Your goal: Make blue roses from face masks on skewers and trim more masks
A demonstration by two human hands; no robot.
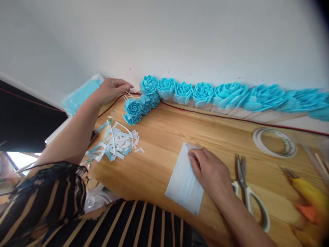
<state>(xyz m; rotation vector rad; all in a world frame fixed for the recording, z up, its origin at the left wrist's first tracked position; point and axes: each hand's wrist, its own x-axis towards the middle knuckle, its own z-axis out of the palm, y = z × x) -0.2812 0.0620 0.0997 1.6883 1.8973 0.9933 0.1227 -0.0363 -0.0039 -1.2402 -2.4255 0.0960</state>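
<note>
My left hand [114, 90] reaches to the back of the table, its thumb and fingers pinched together at the end of a thin wooden stick [130, 94]. Just right of it lie bright blue crepe flowers [134, 107] in a small pile. A pale blue pleated face mask [180, 185] lies flat on the wooden table [154, 154]. On its upper right edge, my right hand [212, 169] rests with curled fingers, thumb and fingers closed on the mask. White-handled scissors [242, 173] lie right beside that hand, blades a little apart.
A row of blue flowers on sticks [203, 93] runs along the wall behind a dark red cord [218, 115]. Paper scraps [119, 140] lie at left, near a blue packet [83, 96]. Tape rolls [257, 140] and a blurred yellow glue gun [305, 188] are at right.
</note>
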